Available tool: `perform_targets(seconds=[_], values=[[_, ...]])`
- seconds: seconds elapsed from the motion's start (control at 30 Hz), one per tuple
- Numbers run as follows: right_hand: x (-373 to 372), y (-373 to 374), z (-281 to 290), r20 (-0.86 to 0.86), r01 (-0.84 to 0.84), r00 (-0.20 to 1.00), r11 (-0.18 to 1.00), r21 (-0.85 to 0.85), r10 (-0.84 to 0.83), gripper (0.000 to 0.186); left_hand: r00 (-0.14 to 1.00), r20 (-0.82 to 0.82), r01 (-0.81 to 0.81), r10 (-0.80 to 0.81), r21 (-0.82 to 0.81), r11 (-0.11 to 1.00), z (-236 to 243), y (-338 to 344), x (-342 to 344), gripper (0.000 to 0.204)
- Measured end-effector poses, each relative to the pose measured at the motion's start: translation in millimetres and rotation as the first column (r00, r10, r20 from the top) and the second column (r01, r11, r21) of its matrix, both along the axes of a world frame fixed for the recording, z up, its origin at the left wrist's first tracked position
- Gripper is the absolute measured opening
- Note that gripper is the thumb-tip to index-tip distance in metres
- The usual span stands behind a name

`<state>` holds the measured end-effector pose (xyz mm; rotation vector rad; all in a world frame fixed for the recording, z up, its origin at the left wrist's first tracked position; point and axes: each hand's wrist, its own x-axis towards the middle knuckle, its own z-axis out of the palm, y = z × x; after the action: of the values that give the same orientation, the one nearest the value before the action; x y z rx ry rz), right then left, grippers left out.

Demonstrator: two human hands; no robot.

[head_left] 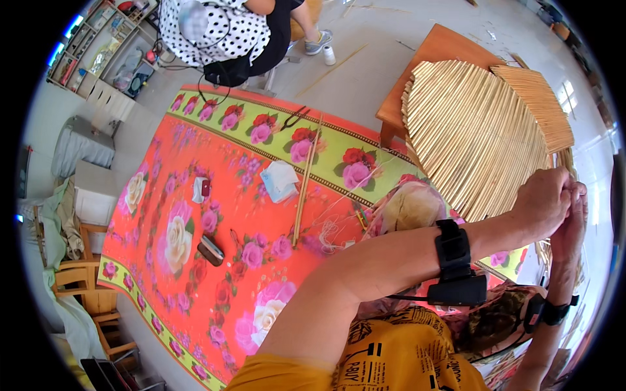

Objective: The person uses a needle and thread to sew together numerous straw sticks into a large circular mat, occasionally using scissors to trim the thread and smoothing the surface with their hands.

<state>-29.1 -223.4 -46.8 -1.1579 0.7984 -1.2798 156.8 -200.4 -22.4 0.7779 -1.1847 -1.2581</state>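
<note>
My left hand (pixel 540 197) and my right hand (pixel 569 225) meet at the far right, beside the lower right edge of a large rounded panel of straw-coloured stalks (pixel 476 137). Both are closed, with fingertips pressed together. Whatever they pinch is too small or hidden to make out. The panel's stalks lie side by side in slanting rows, and its upper part rests on an orange-brown wooden table (pixel 443 49). A second, smaller stalk panel (pixel 538 104) lies behind it. Below my left forearm's far side sits a rounded floral-cloth bundle with a tan patch (pixel 412 207).
A red floral sheet (pixel 156 241) covers the floor at left. On it lie thin stalks (pixel 305 189), black scissors (pixel 295 118), a white packet (pixel 279 181), a brown case (pixel 210 250) and loose white thread (pixel 334 228). Another person in polka dots (pixel 215 32) sits at the far side.
</note>
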Motion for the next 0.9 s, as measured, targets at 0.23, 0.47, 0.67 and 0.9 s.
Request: perform_targets(seconds=[0.23, 0.47, 0.67, 0.9], values=[[2, -18, -3, 0.094, 0.163, 0.979, 0.975, 0.151, -0.179, 0.028, 0.978, -0.209, 0.005, 0.005, 0.046, 0.999, 3, -6, -6, 0.017], [-1, -32, -13, 0.031, 0.058, 0.997, 0.984, 0.167, -0.064, 0.024, 0.909, 0.199, -0.392, 0.366, 0.11, 0.914, 0, -12, -38, 0.018], [-5, -32, -14, -0.001, 0.048, 0.999, 0.98, 0.192, -0.048, 0.021, 0.95, 0.138, -0.299, 0.28, 0.138, 0.944, 0, -5, -16, 0.019], [-18, -28, -3, 0.174, -0.154, 0.978, 0.963, 0.221, 0.116, 0.018, 0.784, -0.62, 0.134, -0.036, 0.112, 0.985, -19, -21, -14, 0.017]])
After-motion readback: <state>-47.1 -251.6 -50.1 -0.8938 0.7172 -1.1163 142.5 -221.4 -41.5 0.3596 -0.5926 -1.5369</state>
